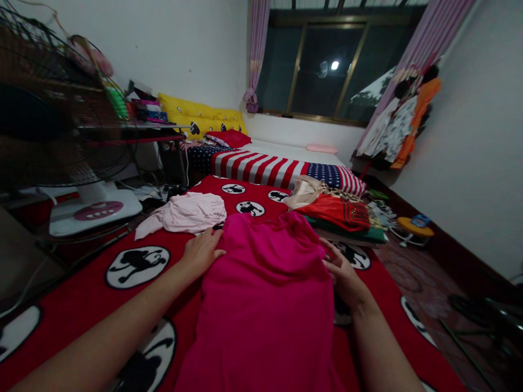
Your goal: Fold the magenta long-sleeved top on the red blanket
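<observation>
Fingers (210,238) touching magenta garment (267,299) either side, forearms (122,322) converging.

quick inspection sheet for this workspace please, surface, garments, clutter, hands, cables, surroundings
Surface: red patterned cloth with black-and-white oval motifs, under the garments.
Job's things: magenta garment laid out lengthwise, wrinkled and bunched at its far end.
Clutter: crumpled pale pink garment beyond the left hand; pile of clothes beyond the right hand.
Hands: one at each side edge of the magenta garment; firmness of grip cannot be told.
Cables: pale cords behind the fan base, their ends unclear.
Surroundings: striped bedcover and window ahead, hanging clothes on the right.
</observation>
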A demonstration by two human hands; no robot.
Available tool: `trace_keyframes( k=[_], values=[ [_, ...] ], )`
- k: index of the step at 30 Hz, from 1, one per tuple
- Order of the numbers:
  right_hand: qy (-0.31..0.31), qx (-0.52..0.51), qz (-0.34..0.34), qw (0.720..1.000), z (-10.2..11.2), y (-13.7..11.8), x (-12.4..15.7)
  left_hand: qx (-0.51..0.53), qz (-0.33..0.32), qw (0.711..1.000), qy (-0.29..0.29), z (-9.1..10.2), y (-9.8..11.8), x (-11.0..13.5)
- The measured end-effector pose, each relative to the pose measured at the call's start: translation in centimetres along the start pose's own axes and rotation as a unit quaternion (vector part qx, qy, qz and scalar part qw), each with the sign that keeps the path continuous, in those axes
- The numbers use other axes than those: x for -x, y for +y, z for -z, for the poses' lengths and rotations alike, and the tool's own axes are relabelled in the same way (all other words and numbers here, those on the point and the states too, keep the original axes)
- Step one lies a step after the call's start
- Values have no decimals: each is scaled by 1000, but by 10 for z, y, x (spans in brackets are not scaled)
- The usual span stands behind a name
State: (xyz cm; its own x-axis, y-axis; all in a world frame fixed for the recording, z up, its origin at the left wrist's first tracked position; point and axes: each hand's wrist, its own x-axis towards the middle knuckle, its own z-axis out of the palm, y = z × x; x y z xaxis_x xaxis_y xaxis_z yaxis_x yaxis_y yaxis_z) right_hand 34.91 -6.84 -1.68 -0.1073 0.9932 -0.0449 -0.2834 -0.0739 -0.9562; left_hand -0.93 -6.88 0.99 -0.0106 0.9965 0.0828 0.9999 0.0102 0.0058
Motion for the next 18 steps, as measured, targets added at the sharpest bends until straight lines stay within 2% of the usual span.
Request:
trace_keyframes(
  k=[2, 3, 6, 9, 12, 14, 15, 18],
  values=[
    [4, 47, -36, 998, -1, 5, -2, -13, 9, 1000, 18, 4, -4, 16],
    [10, 80, -58, 995, -1, 7, -2, -16, 17, 1000, 10, 6, -7, 24],
    [21, 175, -108, 978, -5, 6, -2, 20, 15, 997, -67, 5, -18, 44],
    [1, 220, -105, 970, -13, 1, 0, 117, -8, 986, -118, -4, -21, 60],
    [-35, 229, -80, 970, -25, 0, 3, 277, -47, 953, -111, -15, -13, 71],
    [-40, 225, -75, 971, -31, 3, 4, 418, -48, 902, -96, -20, -6, 75],
    [-37, 221, -75, 972, -34, 5, 4, 493, -26, 865, -90, -22, -3, 77],
    [-31, 167, -72, 983, -38, 12, 4, 694, 74, 709, -98, -20, -3, 76]
  ],
)
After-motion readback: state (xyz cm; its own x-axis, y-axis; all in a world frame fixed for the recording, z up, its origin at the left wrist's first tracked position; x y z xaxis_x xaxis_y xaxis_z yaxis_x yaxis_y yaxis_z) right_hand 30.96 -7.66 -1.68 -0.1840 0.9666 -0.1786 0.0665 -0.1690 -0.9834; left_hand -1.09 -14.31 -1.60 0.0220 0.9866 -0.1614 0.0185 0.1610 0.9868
